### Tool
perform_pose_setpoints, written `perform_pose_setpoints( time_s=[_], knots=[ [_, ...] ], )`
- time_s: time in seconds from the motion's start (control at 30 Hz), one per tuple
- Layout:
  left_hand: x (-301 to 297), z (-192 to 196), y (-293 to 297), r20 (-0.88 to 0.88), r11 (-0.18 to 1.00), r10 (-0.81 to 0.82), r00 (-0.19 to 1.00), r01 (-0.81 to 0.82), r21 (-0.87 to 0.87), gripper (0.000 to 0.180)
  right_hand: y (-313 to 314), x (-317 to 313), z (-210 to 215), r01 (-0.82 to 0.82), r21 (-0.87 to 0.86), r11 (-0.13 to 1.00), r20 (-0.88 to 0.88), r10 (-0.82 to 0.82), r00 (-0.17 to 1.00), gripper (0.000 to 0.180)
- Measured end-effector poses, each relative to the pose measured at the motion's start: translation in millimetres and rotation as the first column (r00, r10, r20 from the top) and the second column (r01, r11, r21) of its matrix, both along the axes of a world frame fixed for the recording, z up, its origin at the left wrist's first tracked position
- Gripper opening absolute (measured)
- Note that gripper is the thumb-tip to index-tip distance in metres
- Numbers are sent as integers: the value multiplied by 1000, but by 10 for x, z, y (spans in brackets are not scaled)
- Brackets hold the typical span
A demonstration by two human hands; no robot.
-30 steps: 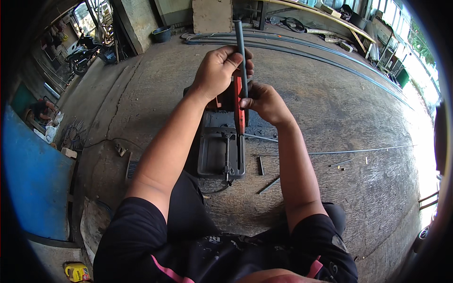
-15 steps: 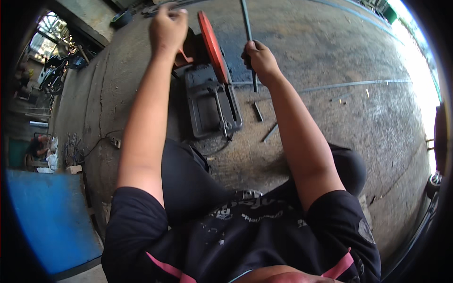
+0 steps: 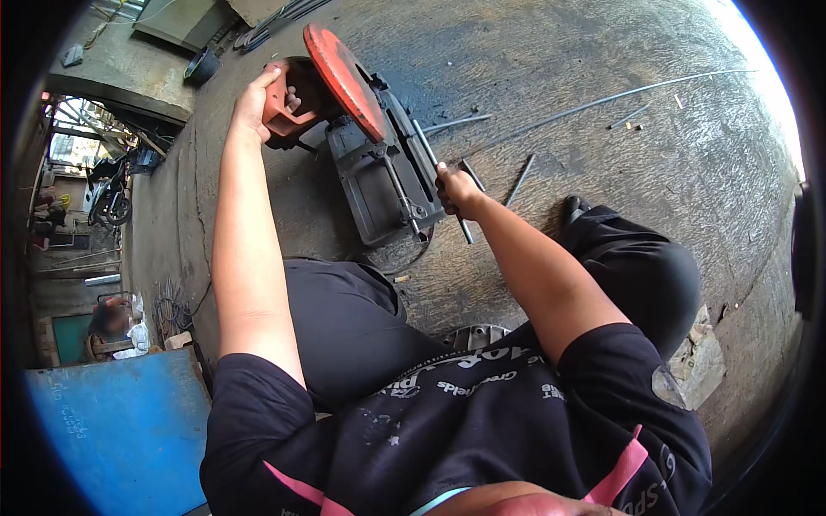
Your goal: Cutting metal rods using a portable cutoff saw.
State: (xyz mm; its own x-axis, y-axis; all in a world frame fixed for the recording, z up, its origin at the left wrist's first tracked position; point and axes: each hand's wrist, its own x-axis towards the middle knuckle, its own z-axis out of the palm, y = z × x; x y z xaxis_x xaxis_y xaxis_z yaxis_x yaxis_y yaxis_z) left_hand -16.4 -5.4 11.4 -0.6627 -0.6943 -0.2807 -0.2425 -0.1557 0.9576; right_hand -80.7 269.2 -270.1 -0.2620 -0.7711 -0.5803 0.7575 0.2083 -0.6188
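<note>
A chop saw with a dark metal base and a round red blade guard stands on the floor in front of me. My left hand is closed around the saw's orange-red handle; the fingertips show through its opening. In my right hand is a thin metal rod, gripped near its lower part. The rod slants alongside the right edge of the saw base, its near end sticking out below my fist. Whether it touches the base I cannot tell. Two short cut rods lie just right of that hand.
A long metal rod stretches across the concrete floor to the right, with small offcuts near it. At the lower left is a blue panel. Tangled wire, a person and a motorcycle are farther left.
My left hand, raised and off the handle before, now grips it. My right hand has come nearer to me with the rod, which now slants beside the saw base. The view has shifted.
</note>
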Motion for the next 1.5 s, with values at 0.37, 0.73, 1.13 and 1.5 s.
perform_pose_setpoints(
  time_s=[0.37,0.73,1.13,1.5],
  knots=[
    [8,19,-96,136,985,-44,990,66,-157,36,-206,71,-61,-73,82,994,-77,79,994,48],
    [26,-15,-67,143,957,-64,988,101,-273,41,-285,123,-315,1,43,999,-343,13,939,42],
    [23,-10,-74,134,952,-54,989,91,-291,43,-246,130,-159,-88,122,989,-253,117,960,45],
    [12,15,-43,161,962,-59,985,99,-254,43,-322,141,-266,-113,157,981,-243,149,958,45]
  ],
)
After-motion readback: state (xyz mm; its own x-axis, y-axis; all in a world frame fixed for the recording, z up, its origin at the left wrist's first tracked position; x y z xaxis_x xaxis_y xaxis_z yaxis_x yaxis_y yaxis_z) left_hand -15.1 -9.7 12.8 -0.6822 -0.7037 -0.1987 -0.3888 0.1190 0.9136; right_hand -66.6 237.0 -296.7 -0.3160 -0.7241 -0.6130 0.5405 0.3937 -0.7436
